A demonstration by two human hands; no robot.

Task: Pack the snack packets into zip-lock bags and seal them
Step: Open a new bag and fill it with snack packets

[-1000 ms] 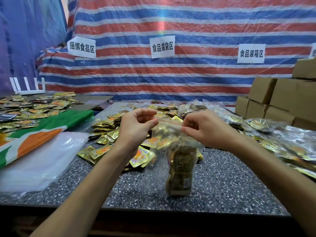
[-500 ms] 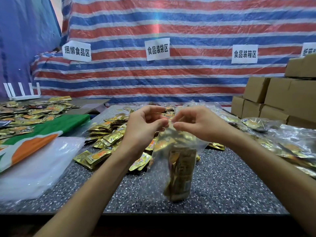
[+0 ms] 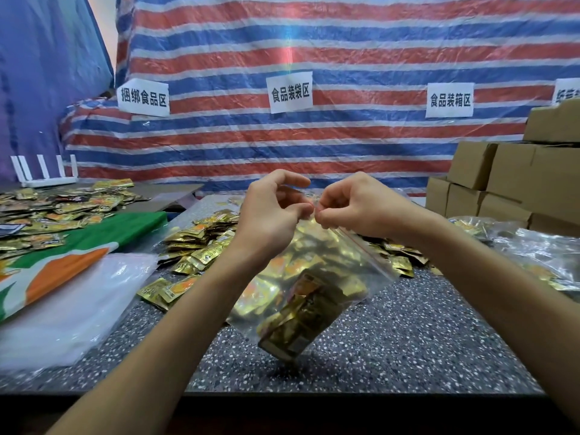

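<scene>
A clear zip-lock bag [image 3: 342,271] with a red zip line hangs tilted above the speckled table [image 3: 408,340], holding several gold snack packets [image 3: 301,321]. My left hand [image 3: 270,215] and my right hand [image 3: 361,205] meet at one top corner of the bag, each pinching the zip strip between thumb and fingers. The rest of the strip slants down to the right. A heap of loose gold packets [image 3: 201,243] lies on the table behind my left forearm.
A stack of empty clear bags [image 3: 62,306] and a green-orange sheet [image 3: 72,246] lie at the left, with more packets [image 3: 47,208] beyond. Filled bags [image 3: 539,249] and cardboard boxes [image 3: 508,183] stand at the right. A striped tarp with paper signs hangs behind.
My hands have come together from the two ends of the zip strip to one corner. The bag has lifted and tilted, its bottom swinging off the table.
</scene>
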